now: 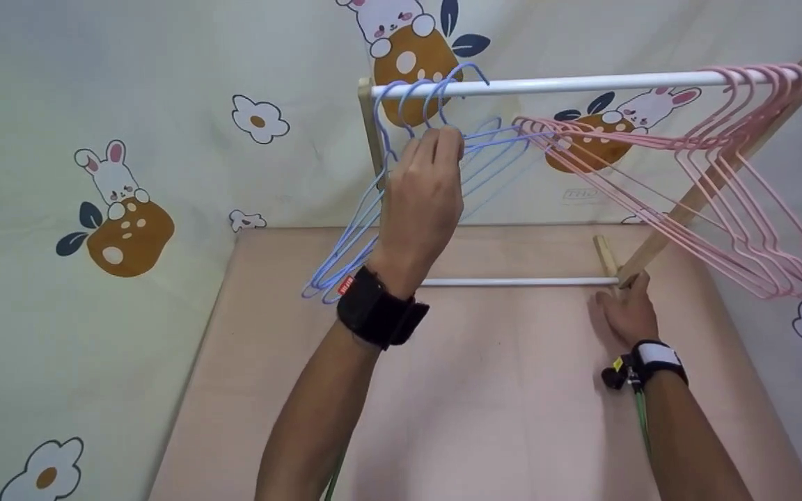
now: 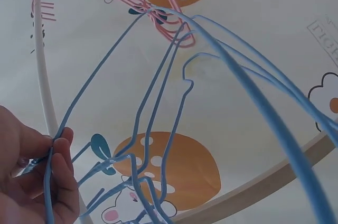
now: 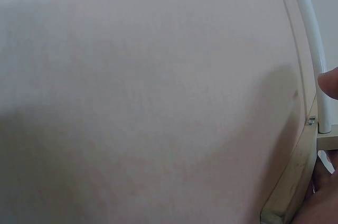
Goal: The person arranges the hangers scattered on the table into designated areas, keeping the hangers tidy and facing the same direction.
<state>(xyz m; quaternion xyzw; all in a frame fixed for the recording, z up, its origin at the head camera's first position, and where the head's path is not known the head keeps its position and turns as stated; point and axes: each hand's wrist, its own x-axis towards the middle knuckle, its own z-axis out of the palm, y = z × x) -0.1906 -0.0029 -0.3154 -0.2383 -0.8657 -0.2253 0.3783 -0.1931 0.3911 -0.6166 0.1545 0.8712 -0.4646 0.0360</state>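
Note:
My left hand (image 1: pixel 425 195) pinches a blue wire hanger (image 2: pixel 277 123) just below its hook, between thumb and fingers. That hook arches at the white top rail (image 1: pixel 582 84); I cannot tell whether it rests on it. Other blue hangers (image 2: pixel 134 170) hang close together at the rail's left end. Low on the right, my right hand (image 1: pixel 631 313) grips the rack's wooden frame (image 1: pixel 658 240) where it meets the white lower bar (image 1: pixel 519 282). In the right wrist view only a thumb and part of that hand show, beside the wooden foot (image 3: pixel 293 182).
Several pink hangers (image 1: pixel 704 143) hang bunched at the right end of the rail. The rack stands on a pale pink surface (image 1: pixel 477 390). Behind it is a pale backdrop (image 1: pixel 303 181) printed with rabbits and flowers.

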